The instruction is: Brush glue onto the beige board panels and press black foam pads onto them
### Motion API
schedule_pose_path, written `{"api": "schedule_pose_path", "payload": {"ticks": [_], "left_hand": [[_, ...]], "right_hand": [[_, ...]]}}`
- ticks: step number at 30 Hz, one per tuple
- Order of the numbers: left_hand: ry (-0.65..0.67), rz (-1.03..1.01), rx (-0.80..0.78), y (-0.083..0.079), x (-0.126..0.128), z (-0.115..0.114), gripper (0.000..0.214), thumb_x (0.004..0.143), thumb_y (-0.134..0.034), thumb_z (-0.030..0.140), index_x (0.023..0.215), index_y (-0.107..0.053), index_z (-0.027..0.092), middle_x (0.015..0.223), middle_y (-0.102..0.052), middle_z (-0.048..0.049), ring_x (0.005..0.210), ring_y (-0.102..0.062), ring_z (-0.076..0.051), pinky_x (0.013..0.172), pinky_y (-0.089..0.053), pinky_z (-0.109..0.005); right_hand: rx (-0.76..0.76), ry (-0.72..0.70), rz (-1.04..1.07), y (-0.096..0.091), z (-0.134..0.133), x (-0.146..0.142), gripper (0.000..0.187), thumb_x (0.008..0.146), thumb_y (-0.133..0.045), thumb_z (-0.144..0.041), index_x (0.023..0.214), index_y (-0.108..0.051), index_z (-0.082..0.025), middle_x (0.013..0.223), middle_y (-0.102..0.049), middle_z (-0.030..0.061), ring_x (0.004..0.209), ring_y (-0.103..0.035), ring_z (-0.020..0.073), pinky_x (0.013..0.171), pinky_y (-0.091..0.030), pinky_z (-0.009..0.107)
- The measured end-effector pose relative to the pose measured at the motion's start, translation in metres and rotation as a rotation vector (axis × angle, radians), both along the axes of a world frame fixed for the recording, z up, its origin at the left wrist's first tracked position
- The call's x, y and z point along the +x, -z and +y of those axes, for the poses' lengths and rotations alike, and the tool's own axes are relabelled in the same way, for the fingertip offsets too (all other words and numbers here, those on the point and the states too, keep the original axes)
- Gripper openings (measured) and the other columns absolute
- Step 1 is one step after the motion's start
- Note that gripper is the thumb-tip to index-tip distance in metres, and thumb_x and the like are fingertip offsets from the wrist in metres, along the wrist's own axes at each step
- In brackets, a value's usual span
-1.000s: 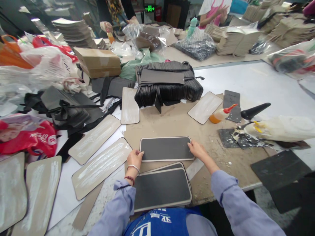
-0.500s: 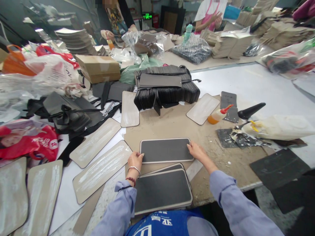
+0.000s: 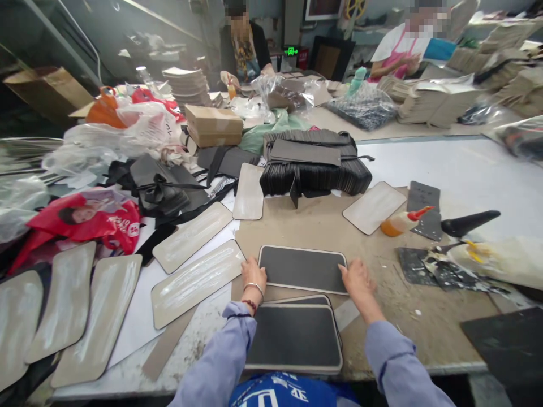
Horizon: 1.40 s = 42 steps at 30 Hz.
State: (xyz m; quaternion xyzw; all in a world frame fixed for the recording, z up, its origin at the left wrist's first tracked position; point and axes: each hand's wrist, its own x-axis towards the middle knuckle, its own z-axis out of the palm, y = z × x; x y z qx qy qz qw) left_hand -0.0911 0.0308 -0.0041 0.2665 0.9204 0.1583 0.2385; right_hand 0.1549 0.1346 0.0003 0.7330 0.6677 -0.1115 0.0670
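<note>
A black rounded panel with a pale border (image 3: 303,268) lies flat on the brown cardboard sheet (image 3: 314,226) in front of me. My left hand (image 3: 253,272) rests at its left end, fingers curled against the edge. My right hand (image 3: 357,277) presses on its right end with the fingers bent over the edge. Nearer to me lies a small stack of like black panels (image 3: 294,336). Both sleeves are light blue, and the left wrist wears bracelets.
Glue-smeared beige panels (image 3: 195,281) lie in a row to the left. A bundle of black pieces (image 3: 316,167) sits behind the cardboard. An orange glue bottle (image 3: 401,223), a black cone tool (image 3: 466,222) and a white bag (image 3: 503,260) are at right. Two people work at the far side.
The camera has tilted up and shifted left, so the whole scene sits lower and further right. Both hands stay at the ends of the black panel.
</note>
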Motion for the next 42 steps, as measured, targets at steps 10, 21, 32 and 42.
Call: {"api": "schedule_pose_path", "payload": {"ticks": [10,21,32,42], "left_hand": [[0.002,-0.111,-0.043,-0.001,-0.019,0.007,0.022,0.063,-0.065,0.019,0.081,-0.053,0.016,0.081,-0.063,-0.0091,0.082,-0.061,-0.022,0.067,-0.043,-0.029],[-0.032,-0.209,0.115,-0.025,-0.041,-0.019,0.015,0.059,-0.064,0.024,0.056,-0.05,0.017,0.054,-0.052,0.0037,0.058,-0.052,-0.011,0.057,-0.039,-0.023],[-0.202,-0.517,0.322,-0.012,-0.033,-0.19,0.032,0.049,-0.065,0.043,0.053,-0.045,0.018,0.048,-0.045,0.0054,0.049,-0.042,-0.01,0.051,-0.035,-0.024],[-0.083,-0.399,0.306,-0.013,0.0,-0.205,0.02,0.064,-0.053,0.035,0.058,-0.042,0.02,0.053,-0.039,0.0056,0.053,-0.039,-0.011,0.054,-0.035,-0.025]], "right_hand": [[-0.04,0.115,0.194,0.011,0.005,0.008,0.025,0.082,-0.05,-0.037,0.093,-0.053,-0.014,0.09,-0.061,0.0115,0.086,-0.058,0.0224,0.067,-0.04,0.028],[0.052,-0.056,0.391,-0.03,0.012,-0.002,0.017,0.078,-0.048,-0.036,0.079,-0.046,-0.019,0.072,-0.054,0.0035,0.07,-0.05,0.0172,0.065,-0.035,0.026],[-0.119,-0.117,0.763,0.001,-0.116,0.009,0.031,0.07,-0.045,-0.052,0.076,-0.043,-0.021,0.06,-0.049,-0.0025,0.057,-0.049,0.0158,0.058,-0.039,0.029],[-0.014,-0.146,0.736,0.027,-0.128,0.03,0.035,0.075,-0.044,-0.051,0.092,-0.045,-0.021,0.081,-0.059,0.0063,0.074,-0.059,0.0207,0.066,-0.046,0.033]]}}
